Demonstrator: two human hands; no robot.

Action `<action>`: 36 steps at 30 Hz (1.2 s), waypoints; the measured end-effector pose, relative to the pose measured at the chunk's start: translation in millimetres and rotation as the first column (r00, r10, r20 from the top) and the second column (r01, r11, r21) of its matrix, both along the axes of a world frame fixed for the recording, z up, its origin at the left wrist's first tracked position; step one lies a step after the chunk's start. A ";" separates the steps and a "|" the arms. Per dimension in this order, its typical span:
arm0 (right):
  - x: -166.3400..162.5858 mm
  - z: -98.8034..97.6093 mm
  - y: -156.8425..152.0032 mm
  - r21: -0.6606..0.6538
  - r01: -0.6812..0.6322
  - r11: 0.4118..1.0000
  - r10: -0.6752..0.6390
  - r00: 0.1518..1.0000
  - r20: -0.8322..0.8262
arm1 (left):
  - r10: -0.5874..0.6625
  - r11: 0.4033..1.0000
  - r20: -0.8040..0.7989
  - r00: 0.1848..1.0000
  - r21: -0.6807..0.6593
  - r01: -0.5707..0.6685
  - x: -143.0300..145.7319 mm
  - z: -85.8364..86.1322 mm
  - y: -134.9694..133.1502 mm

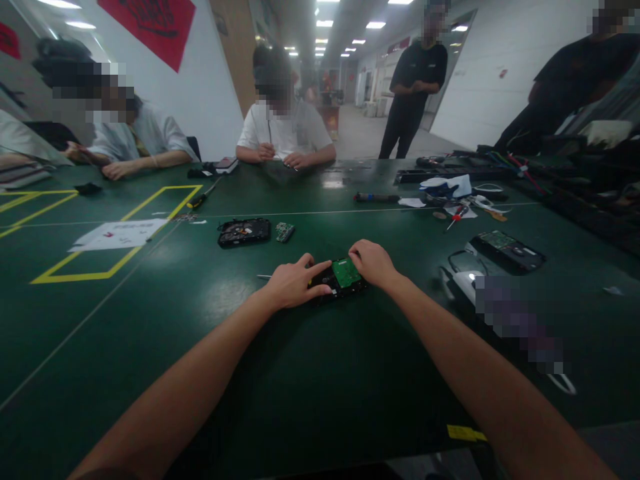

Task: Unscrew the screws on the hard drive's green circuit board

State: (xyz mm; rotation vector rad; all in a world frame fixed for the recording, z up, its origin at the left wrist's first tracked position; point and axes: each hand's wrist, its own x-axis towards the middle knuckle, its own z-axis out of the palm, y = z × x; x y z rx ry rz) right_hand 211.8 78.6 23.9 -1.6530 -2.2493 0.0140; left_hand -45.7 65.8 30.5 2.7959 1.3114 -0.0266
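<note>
A black hard drive (327, 288) with a green circuit board (346, 273) on its upper face lies on the table in front of me. My left hand (295, 281) rests over its left end, index finger and thumb spread across it. A thin metal shaft (263, 276) sticks out left of that hand, and a bit of yellow shows between thumb and index finger; it looks like a screwdriver held in the palm. My right hand (373, 262) has its fingers pinched at the board's upper right corner. The fingertips are partly hidden.
Beyond my left hand lie another hard drive (244, 232) and a loose circuit board (285, 232). At right are a third drive (507, 251), a blurred pouch-like object (515, 320) and a red screwdriver (457, 217). A yellow-black screwdriver (197, 200) lies farther off. People sit and stand across the table.
</note>
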 end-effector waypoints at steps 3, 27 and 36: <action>-1.4 0.3 -0.3 -0.003 -0.017 1.000 0.017 1.000 0.007 | -0.003 1.000 0.005 1.000 0.002 0.002 -0.3 -1.2 0.3; -5.1 -3.8 -12.4 -0.017 -0.113 0.993 0.114 0.991 0.072 | 0.009 1.000 -0.034 0.999 0.012 -0.009 1.4 0.8 -1.7; -1.5 -7.2 -11.0 -0.006 -0.123 0.992 0.123 0.992 0.003 | -0.005 1.000 0.005 1.000 0.006 0.005 0.4 0.8 -1.8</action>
